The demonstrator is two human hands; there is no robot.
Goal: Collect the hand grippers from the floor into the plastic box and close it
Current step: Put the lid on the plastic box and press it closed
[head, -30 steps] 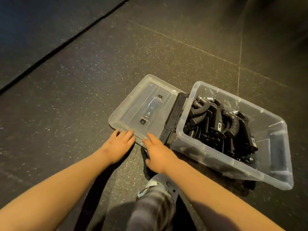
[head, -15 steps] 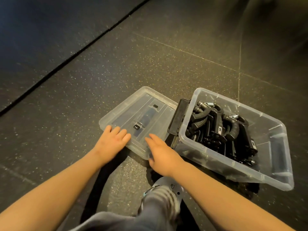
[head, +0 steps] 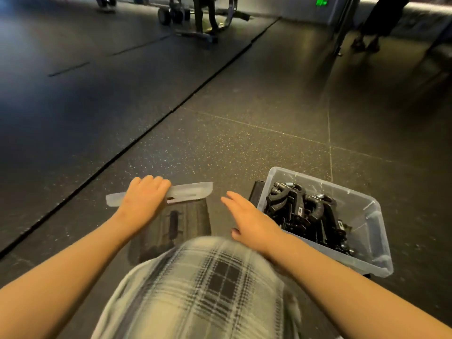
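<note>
**Lid Held Up Beside the Full Box**

The left hand [head: 144, 199] curls its fingers over the top edge of the clear lid [head: 190, 190] and grips it. The right hand [head: 252, 218] is flat, with straight fingers, and holds nothing. It sits between the lid and the clear plastic box [head: 385, 253], just beside the box's left wall.

The lid stands up on its edge with its wide face turned to the person. Its long top edge runs from left to right. Its bottom is hidden behind a knee in checked trousers [head: 208, 277].

The box sits on the floor [head: 244, 133] to the right, with its open top up. Its long side runs from far left to near right. A black latch [head: 254, 189] shows at its left end. The black hand grippers [head: 305, 211] are piled inside.

The floor is dark rubber with tiny light specks and thin lines. A darker mat [head: 73, 106] lies on the left. Far off are gym gear on wheels [head: 173, 14], a green light [head: 321, 0] and someone's legs [head: 371, 25].
</note>
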